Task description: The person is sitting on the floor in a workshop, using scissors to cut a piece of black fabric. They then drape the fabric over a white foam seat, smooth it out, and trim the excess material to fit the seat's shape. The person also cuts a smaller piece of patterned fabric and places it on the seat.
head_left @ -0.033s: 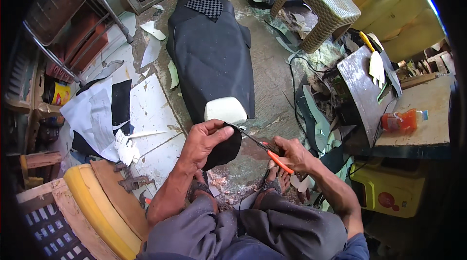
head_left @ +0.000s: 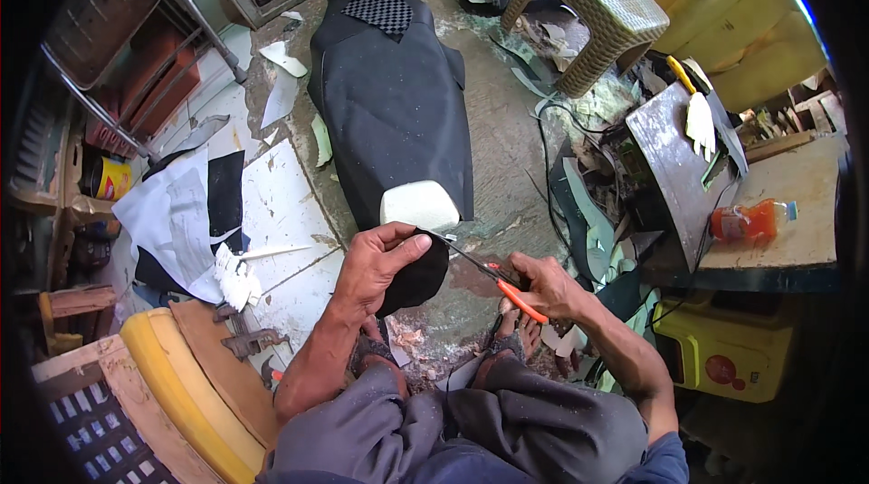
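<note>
My left hand [head_left: 376, 267] pinches a dark piece of fabric [head_left: 421, 283] between thumb and fingers, and the fabric hangs down below the hand. In my right hand [head_left: 552, 287] is a pair of scissors [head_left: 520, 299] with orange handles. Their dark blades reach left to the fabric's upper edge by my left thumb; whether they are parted there is too small to tell. Just beyond my hands lies a long black seat-shaped cover [head_left: 394, 113] with a checkered patch [head_left: 380, 11] at its far end. A pale foam-like block [head_left: 420, 204] rests at its near end.
A woven-look stool [head_left: 602, 9] stands at the far right. Nearer, a bottle of orange-red liquid [head_left: 747, 223] lies on a bench [head_left: 806, 203]. White and black sheets [head_left: 172, 217] and a white glove [head_left: 236, 277] are at left. Green-grey scraps [head_left: 588, 221] and a cable litter the right side.
</note>
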`<state>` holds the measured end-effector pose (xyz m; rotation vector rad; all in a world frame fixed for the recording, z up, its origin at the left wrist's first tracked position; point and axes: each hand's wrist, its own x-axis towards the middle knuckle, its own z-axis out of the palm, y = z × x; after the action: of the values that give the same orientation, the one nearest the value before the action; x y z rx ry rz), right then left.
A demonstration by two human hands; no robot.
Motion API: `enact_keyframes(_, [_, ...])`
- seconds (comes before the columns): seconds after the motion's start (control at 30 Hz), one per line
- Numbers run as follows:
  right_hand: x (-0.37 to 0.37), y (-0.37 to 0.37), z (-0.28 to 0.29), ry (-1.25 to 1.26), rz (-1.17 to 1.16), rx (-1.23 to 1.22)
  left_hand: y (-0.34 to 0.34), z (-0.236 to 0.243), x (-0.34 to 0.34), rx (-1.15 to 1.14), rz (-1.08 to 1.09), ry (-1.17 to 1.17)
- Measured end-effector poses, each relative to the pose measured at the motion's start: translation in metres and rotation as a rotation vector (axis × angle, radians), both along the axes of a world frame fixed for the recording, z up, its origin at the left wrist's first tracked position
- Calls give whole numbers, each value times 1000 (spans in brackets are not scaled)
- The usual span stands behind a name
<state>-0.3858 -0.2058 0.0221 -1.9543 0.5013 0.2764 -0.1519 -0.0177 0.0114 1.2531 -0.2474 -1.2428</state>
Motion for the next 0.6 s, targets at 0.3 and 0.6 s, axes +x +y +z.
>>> enact_keyframes(0.3, [12,1,10,-40,53,-41,1,7,-3,-62,31,-2])
enact_keyframes(0.6, [14,4,8,-137,86,-55,5,9,-4,-49,-22,-16])
